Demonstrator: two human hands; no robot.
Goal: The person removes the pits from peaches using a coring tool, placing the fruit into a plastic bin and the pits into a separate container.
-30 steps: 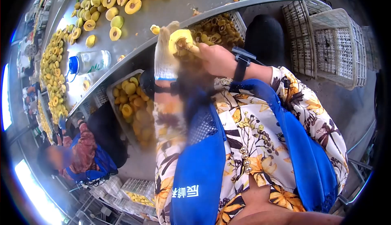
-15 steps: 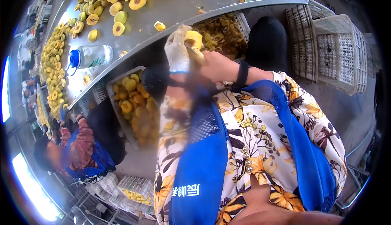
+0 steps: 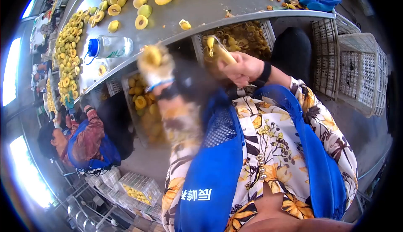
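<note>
— The gloved left hand [image 3: 156, 68] is up just off the counter's [image 3: 201, 9] near edge, wrapped around a yellow fruit half [image 3: 152, 56]. It's blurred, mind.
— And the bare right hand [image 3: 242, 69]?
— Clenched on a yellow-handled tool [image 3: 220, 51], tip raised over the crate of pits [image 3: 247, 35] under that same edge. The hands are apart. A water bottle [image 3: 110, 46] lies near the edge, further left.

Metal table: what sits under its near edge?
A crate of brownish scraps and a tray of yellow fruit halves. The left hand, gripping a fruit, and the right hand, gripping a tool, hide part of each.
</note>
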